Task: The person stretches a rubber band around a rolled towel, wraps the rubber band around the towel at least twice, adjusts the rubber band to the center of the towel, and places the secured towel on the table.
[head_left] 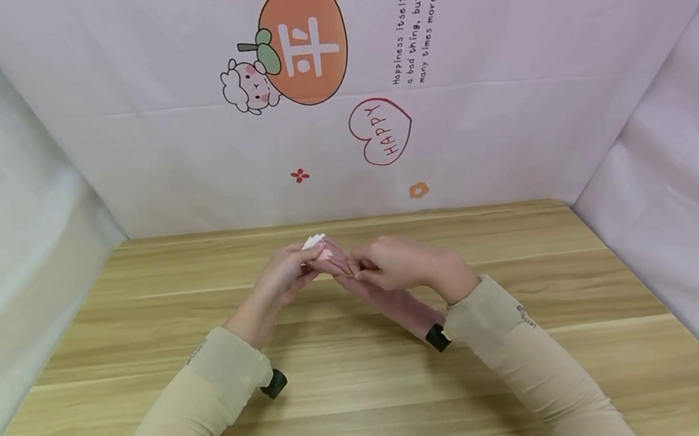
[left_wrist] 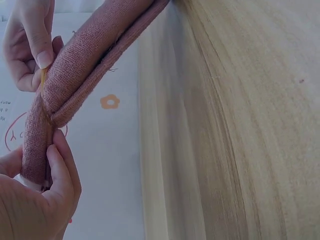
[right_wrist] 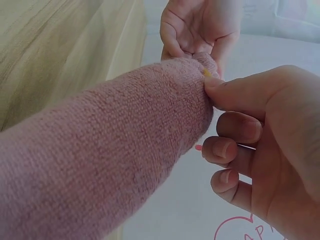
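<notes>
A rolled dusty-pink towel (left_wrist: pixel 95 55) is held up over the table, cinched near one end. My left hand (head_left: pixel 283 273) grips that short end, its thumb on one side and fingers on the other. A white scalloped edge (head_left: pixel 313 240) sticks out past the left thumb. Around the cinched part runs a thin yellow-brown rubber band (left_wrist: pixel 43 79), drawn taut to one side. My right hand (head_left: pixel 394 262) pinches the band between thumb and index finger, the other fingers curled. The long part of the towel (right_wrist: pixel 105 135) slants down beneath the right wrist.
The wood-grain table (head_left: pixel 359 406) spreads under both arms. A white printed cloth (head_left: pixel 183 144) hangs behind it, with more white cloth at both sides. Dark wrist cameras (head_left: pixel 274 383) sit at the cuffs.
</notes>
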Available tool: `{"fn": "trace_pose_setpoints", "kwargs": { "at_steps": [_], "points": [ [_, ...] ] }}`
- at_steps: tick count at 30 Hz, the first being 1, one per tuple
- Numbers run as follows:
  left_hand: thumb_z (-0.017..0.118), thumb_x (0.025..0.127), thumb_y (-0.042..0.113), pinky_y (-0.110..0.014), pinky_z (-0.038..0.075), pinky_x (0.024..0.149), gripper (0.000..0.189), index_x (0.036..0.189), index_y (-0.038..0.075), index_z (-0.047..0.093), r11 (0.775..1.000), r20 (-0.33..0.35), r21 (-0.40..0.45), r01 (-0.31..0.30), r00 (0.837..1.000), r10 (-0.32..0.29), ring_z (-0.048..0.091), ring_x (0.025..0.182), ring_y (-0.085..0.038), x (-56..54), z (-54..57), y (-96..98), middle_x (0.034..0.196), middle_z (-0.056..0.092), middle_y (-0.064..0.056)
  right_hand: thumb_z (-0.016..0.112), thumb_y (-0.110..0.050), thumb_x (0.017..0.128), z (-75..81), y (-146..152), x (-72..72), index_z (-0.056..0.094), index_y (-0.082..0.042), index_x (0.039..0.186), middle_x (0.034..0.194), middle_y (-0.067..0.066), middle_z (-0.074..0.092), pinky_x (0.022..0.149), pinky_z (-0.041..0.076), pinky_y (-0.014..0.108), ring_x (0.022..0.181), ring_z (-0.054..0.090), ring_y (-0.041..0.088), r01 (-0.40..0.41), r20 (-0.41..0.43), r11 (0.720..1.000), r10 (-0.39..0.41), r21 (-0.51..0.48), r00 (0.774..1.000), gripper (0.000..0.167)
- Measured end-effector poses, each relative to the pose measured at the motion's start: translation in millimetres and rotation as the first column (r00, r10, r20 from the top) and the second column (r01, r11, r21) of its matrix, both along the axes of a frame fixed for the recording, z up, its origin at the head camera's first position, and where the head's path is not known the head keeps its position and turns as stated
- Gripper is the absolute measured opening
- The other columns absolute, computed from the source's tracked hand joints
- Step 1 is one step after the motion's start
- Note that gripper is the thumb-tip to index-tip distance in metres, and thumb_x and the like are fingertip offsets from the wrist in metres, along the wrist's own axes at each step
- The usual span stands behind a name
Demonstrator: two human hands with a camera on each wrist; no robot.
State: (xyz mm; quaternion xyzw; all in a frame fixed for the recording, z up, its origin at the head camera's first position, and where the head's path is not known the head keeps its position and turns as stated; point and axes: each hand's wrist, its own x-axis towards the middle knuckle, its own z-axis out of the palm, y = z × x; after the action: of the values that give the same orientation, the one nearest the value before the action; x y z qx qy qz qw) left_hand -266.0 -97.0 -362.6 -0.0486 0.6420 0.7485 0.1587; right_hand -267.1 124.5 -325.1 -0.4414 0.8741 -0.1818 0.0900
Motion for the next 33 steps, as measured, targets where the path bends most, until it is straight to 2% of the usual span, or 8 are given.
{"fn": "trace_pose_setpoints", "kwargs": {
  "at_steps": [9, 14, 20, 23, 25, 28, 30, 33],
  "points": [
    [0.056, 0.107, 0.012, -0.018, 0.055, 0.079, 0.04, 0.137, -0.013, 0.051, 0.999, 0.005, 0.018, 0.035, 0.999, -0.035, 0.062, 0.082, -0.01, 1.1, 2.9, 0.0, 0.092, 0.063, -0.003, 0.062, -0.003, 0.101, -2.6, -4, -1.3, 0.066, -0.009, 0.093, 0.079, -0.003, 0.062, 0.059, 0.047, 0.023, 0.065, 0.052, 0.006, 0.028, -0.094, 0.998, -0.033, -0.048, 0.995, 0.011],
    [0.055, 0.107, 0.013, -0.019, 0.056, 0.082, 0.038, 0.136, -0.012, 0.052, 0.998, 0.007, 0.022, 0.051, 0.999, -0.051, 0.063, 0.083, -0.011, 1.3, 2.6, -2.5, 0.092, 0.064, -0.003, 0.067, -0.004, 0.099, -6.3, -2, -3.3, 0.074, -0.007, 0.102, 0.092, -0.001, 0.071, 0.067, 0.053, 0.024, 0.074, 0.058, 0.007, 0.033, -0.068, 0.991, -0.042, -0.134, 0.997, 0.008],
    [0.056, 0.107, 0.015, -0.02, 0.056, 0.081, 0.032, 0.129, -0.008, 0.055, 0.997, 0.022, 0.046, 0.062, 0.998, -0.064, 0.064, 0.084, -0.012, -0.4, 1.1, -6.1, 0.089, 0.065, -0.002, 0.07, -0.003, 0.097, -18.6, 11, -11.3, 0.076, -0.008, 0.111, 0.102, -0.002, 0.072, 0.067, 0.053, 0.029, 0.076, 0.057, 0.011, 0.004, 0.029, 0.947, 0.005, -0.32, 1.0, 0.015],
    [0.056, 0.108, 0.016, -0.02, 0.056, 0.082, 0.037, 0.134, -0.009, 0.053, 0.996, 0.031, 0.041, 0.079, 0.996, -0.08, 0.064, 0.086, -0.013, -1.5, -0.3, -6.1, 0.091, 0.066, -0.002, 0.073, -0.004, 0.095, -24.6, 18, -12.9, 0.073, -0.006, 0.118, 0.103, 0.001, 0.07, 0.069, 0.056, 0.034, 0.08, 0.06, 0.015, 0.044, 0.087, 0.924, -0.011, -0.38, 0.996, 0.022],
    [0.055, 0.108, 0.015, -0.021, 0.056, 0.083, 0.041, 0.139, -0.01, 0.05, 0.995, 0.034, 0.05, 0.088, 0.995, -0.09, 0.064, 0.088, -0.013, -1.7, -0.9, -6.3, 0.093, 0.066, -0.002, 0.074, -0.006, 0.095, -27.4, 21, -13.5, 0.069, -0.004, 0.125, 0.11, 0.005, 0.069, 0.075, 0.058, 0.039, 0.088, 0.063, 0.02, 0.089, 0.136, 0.916, -0.038, -0.391, 0.99, 0.03],
    [0.054, 0.108, 0.014, -0.021, 0.056, 0.084, 0.044, 0.144, -0.011, 0.045, 0.991, 0.032, 0.082, 0.103, 0.994, -0.106, 0.063, 0.091, -0.014, -0.7, -0.1, -7.1, 0.097, 0.065, -0.003, 0.073, -0.014, 0.098, -28.6, 25, -13.1, 0.058, -0.003, 0.138, 0.128, 0.013, 0.063, 0.09, 0.056, 0.047, 0.108, 0.064, 0.027, 0.152, 0.239, 0.918, -0.065, -0.366, 0.969, 0.044],
    [0.052, 0.108, 0.014, -0.02, 0.056, 0.084, 0.044, 0.144, -0.01, 0.044, 0.988, 0.028, 0.105, 0.111, 0.993, -0.115, 0.063, 0.092, -0.013, 0.1, 1.1, -8.0, 0.098, 0.065, -0.003, 0.07, -0.019, 0.1, -28.5, 27, -12.5, 0.051, -0.006, 0.145, 0.138, 0.014, 0.058, 0.097, 0.053, 0.048, 0.118, 0.061, 0.03, 0.187, 0.323, 0.925, -0.076, -0.329, 0.943, 0.051],
    [0.05, 0.109, 0.013, -0.019, 0.055, 0.085, 0.043, 0.145, -0.009, 0.042, 0.983, 0.016, 0.129, 0.129, 0.991, -0.133, 0.063, 0.093, -0.013, 1.0, 2.7, -9.7, 0.098, 0.065, -0.002, 0.067, -0.021, 0.101, -28.2, 28, -11.8, 0.045, -0.01, 0.149, 0.137, 0.015, 0.059, 0.098, 0.052, 0.046, 0.121, 0.06, 0.031, 0.204, 0.423, 0.931, -0.06, -0.304, 0.904, 0.054]
  ]
}}
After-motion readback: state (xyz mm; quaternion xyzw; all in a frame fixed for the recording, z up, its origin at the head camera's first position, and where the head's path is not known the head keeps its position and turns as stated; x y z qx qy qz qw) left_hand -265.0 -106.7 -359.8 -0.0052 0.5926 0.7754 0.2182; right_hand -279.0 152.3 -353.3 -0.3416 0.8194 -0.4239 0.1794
